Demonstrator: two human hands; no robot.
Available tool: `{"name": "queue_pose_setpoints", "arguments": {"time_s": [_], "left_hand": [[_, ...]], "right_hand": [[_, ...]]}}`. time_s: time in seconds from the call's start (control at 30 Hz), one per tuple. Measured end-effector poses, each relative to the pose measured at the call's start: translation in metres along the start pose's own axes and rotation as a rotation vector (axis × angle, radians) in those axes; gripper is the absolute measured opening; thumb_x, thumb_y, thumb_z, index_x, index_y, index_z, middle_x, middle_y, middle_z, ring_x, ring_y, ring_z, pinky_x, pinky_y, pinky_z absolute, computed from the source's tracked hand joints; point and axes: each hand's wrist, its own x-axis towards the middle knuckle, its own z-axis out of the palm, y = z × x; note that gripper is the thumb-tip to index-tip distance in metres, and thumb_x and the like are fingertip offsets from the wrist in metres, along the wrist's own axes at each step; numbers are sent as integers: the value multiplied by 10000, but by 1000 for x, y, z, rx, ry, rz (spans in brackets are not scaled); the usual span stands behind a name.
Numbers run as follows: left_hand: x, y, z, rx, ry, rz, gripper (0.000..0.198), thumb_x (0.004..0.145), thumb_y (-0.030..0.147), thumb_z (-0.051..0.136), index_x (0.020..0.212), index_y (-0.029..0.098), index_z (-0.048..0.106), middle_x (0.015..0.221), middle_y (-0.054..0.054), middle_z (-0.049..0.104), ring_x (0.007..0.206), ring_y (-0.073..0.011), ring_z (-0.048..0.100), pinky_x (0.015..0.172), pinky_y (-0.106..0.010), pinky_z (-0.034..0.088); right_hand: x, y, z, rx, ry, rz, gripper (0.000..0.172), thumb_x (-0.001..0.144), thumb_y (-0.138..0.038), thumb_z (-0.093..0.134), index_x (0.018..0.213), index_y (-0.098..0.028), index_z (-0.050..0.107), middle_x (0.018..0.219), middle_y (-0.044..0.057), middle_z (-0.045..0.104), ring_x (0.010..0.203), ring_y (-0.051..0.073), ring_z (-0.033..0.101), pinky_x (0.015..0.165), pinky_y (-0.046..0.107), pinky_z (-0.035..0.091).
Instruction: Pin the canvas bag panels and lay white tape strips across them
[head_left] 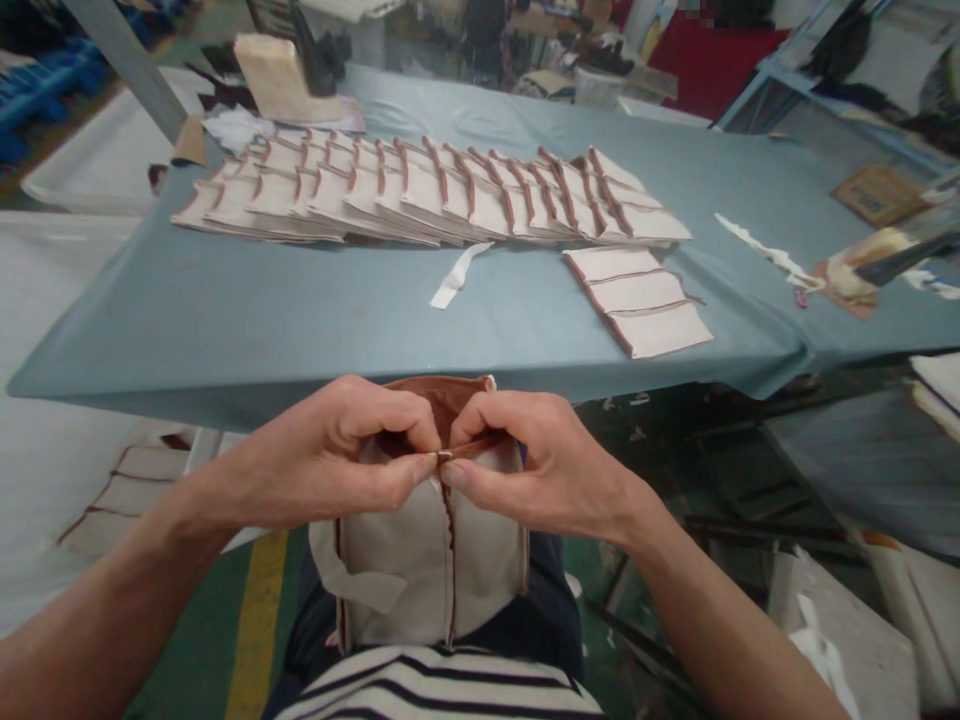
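Pinching is performed by both hands at the upper end of the central brown seam of a cream fabric piece, which is located over the lap, just before the near edge of the table. The fabric is gripped between thumb and forefinger of the left hand and likewise of the right hand; the two sets of fingertips are brought close together, with almost no gap. Beyond the hands, a brown inner side is exposed. At the left side of the piece, a loose white band is seen curving across its front. On the blue-grey table covering, a long row of overlapping cream pieces with brown edging is arranged. Nearer the hands, a white strip and a separate panel, crossed by brown lines, are laid flat. Farther right, a cardboard box is placed.
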Motion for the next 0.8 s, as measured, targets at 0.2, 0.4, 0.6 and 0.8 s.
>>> {"name": "queue_pose_setpoints", "arguments": {"time_s": [0.2,0.4,0.6,0.8], "left_hand": [[-4,3,6,101,117,-27,192,897,174,563,771,180,706,639,53,622,546,-84,518,517,-178,387],[-3,4,6,113,135,-101,213,894,238,575,768,175,734,636,34,657,529,-98,532,494,-192,383],[-3,3,11,118,108,-117,235,916,238,560,749,172,711,636,34,642,547,-103,542,497,-193,375],[1,3,24,130,236,-62,199,828,175,522,634,183,568,579,75,509,500,-58,438,469,-152,331]], "right_hand": [[-2,1,3,-70,75,-144,77,925,-185,669,855,-168,697,782,-6,710,692,110,586,684,225,427],[-2,-2,2,-114,75,-111,93,941,-149,636,905,-167,720,820,12,748,715,121,643,696,221,459],[-5,-2,4,-286,92,-129,149,965,-124,583,930,-184,716,842,31,771,742,142,663,712,252,446],[-3,3,14,-255,182,-116,138,903,-164,582,797,-204,660,727,1,723,660,133,599,662,261,402]]}}
